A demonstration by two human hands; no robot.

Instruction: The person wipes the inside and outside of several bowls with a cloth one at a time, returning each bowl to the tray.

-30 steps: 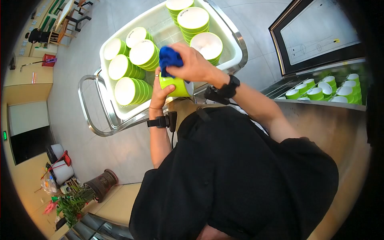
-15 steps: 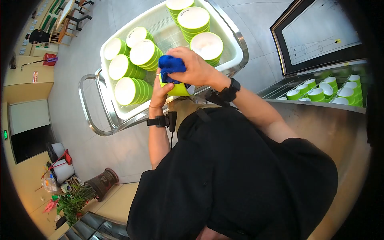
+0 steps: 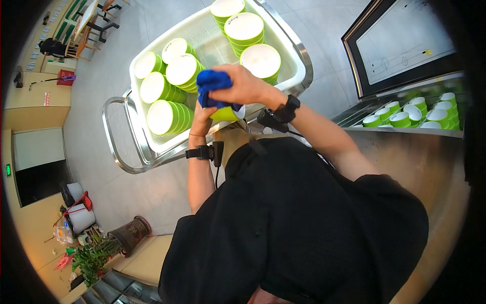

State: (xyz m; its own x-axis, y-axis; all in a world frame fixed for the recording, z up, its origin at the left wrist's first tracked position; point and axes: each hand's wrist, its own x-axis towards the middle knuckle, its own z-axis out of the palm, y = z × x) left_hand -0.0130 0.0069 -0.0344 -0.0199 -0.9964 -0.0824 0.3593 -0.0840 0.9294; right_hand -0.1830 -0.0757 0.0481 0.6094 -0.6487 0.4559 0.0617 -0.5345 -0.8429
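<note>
A green bowl with a white inside is tilted between my two hands, over the near edge of a white basket. My left hand is closed on the bowl's left side. Closed on a blue cloth, my right hand presses it against the top of the bowl. Part of the bowl is hidden by the cloth and fingers. Inside the basket, stacked green bowls lie tipped on the left, and more stacks stand on the right.
The basket rests on a metal cart with a looped handle. At the right, a recessed counter compartment holds more green bowls, beside a black-framed panel. A potted plant is at lower left. A person is far off at upper left.
The blue cloth and my right hand have shifted slightly left and up on the bowl. The bowl has turned a little, showing more of its white inside at the right.
</note>
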